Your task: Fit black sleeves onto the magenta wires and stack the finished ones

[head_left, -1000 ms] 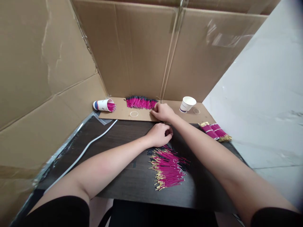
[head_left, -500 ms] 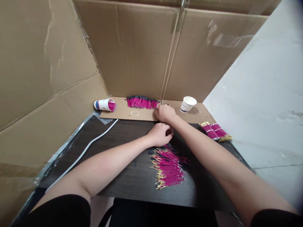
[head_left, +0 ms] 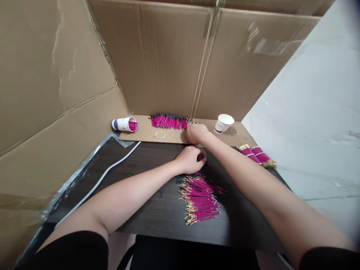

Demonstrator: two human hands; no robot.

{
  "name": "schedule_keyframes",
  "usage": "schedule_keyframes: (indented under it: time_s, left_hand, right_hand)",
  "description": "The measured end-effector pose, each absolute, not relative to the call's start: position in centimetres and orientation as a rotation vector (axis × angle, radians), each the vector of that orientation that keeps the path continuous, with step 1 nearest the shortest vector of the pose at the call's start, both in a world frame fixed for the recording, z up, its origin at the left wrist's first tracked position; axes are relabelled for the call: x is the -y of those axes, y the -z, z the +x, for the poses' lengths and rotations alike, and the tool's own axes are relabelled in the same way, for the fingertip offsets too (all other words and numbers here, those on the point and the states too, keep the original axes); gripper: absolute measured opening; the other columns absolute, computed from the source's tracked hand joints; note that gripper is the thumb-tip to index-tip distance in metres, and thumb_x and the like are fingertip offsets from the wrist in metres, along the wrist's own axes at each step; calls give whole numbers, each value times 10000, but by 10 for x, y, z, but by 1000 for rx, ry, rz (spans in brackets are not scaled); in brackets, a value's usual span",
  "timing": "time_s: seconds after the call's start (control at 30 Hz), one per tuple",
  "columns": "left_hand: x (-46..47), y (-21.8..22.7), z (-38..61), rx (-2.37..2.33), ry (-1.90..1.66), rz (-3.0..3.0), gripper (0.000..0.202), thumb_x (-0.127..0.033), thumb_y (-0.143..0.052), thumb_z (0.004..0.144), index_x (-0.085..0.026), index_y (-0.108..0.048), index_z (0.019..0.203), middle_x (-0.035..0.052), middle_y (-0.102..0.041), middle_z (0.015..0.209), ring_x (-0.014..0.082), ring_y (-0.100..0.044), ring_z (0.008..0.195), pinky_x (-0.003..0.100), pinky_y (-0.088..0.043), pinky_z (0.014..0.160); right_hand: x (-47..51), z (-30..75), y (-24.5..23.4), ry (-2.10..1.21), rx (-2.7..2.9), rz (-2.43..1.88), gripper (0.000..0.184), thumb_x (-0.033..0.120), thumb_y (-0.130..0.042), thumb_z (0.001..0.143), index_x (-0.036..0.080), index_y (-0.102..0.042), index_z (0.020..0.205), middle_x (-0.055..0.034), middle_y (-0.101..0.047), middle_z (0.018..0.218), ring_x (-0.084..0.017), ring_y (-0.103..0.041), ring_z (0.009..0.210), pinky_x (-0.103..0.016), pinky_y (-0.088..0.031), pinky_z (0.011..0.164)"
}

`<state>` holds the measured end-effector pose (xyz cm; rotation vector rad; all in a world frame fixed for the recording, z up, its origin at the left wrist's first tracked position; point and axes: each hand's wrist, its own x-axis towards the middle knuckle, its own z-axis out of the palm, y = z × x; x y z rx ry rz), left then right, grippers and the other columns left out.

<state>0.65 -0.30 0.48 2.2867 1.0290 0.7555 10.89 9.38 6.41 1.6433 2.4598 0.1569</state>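
My left hand [head_left: 190,159] hovers or rests over the dark table, its fingers curled toward the thumb. What it holds, if anything, is hidden. Just below it lies a loose pile of short, thin pink wire-like pieces [head_left: 201,200] with gold ends on one side and black pieces among them. On the cardboard strip [head_left: 174,138], my right hand [head_left: 197,134] is closed, knuckles up, and its fingertips are out of sight. It is at the right end of a row of pink pieces with dark ends [head_left: 168,121].
A paper cup [head_left: 122,124] lies on its side with pink pieces inside. Another paper cup [head_left: 223,123] stands upright beside a rubber band [head_left: 234,132]; a second band [head_left: 160,135] lies left. Banded pink bundles [head_left: 257,155] sit right. A white cable [head_left: 105,174] crosses the table [head_left: 146,195].
My right hand has shifted very slightly to the right along the cardboard. My left hand and the pile below it look nearly the same.
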Motion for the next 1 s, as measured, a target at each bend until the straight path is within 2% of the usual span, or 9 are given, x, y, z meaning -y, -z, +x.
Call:
schedule_keyframes:
  time_s: [0.17,0.33,0.5,0.67,0.8,0.87,0.93,1.0]
  left_hand:
    - [4,-7,7,-1041,-734,2314,105,-70,-824,962,-173,-824,941,19,-769,840,250,-704,833,354,-496,786]
    - [4,-8,7,-1014,-748,2301,128,-43,-816,948,-168,-805,920,11,-744,816,233,-687,799,344,-487,762]
    - [4,-8,7,-1032,-721,2300,116,-60,-815,963,-172,-812,933,14,-752,831,235,-697,797,341,-495,754]
    - [4,-8,7,-1056,-709,2315,104,-69,-824,960,-172,-835,961,27,-770,854,253,-709,835,349,-517,788]
    - [4,-7,7,-1043,-722,2328,113,-61,-823,957,-174,-829,956,28,-773,852,264,-715,855,359,-540,843]
    - [4,-6,7,-1037,-725,2347,124,-57,-823,949,-181,-820,949,25,-771,851,271,-715,878,366,-544,868]
    - [4,-5,7,-1037,-729,2365,134,-55,-820,948,-188,-810,941,19,-769,854,271,-708,886,369,-540,872]
    - [3,-4,7,-1037,-742,2378,133,-60,-815,958,-191,-803,936,12,-765,851,267,-699,882,370,-531,863]
  right_hand:
    - [-100,111,-80,-202,-2511,1669,449,260,-467,1181,-2,-752,1409,-369,-749,1352,-441,-778,1298,-465,-633,1061]
    - [-99,104,-93,-245,-2589,1713,408,256,-522,1182,-9,-683,1448,-366,-746,1337,-456,-770,1298,-494,-615,1088]
    - [-102,100,-86,-138,-2568,1862,355,252,-522,1188,25,-723,1372,-339,-769,1302,-435,-789,1269,-445,-621,1061]
    - [-112,100,-72,16,-2551,2022,438,342,-441,1228,54,-741,1367,-333,-771,1321,-424,-798,1243,-417,-630,1002]
    - [-118,107,-68,98,-2647,2023,591,465,-269,1286,142,-762,1328,-261,-794,1328,-393,-773,1293,-401,-597,1049]
    - [-122,118,-70,125,-2649,2124,526,428,-317,1280,148,-758,1334,-259,-792,1328,-397,-762,1300,-417,-583,1068]
    - [-125,131,-72,99,-2570,2239,407,353,-437,1238,138,-752,1381,-270,-781,1351,-411,-765,1286,-428,-591,1049]
    - [-129,144,-75,82,-2451,2297,388,312,-517,1194,102,-768,1401,-301,-779,1329,-439,-779,1253,-446,-612,1013]
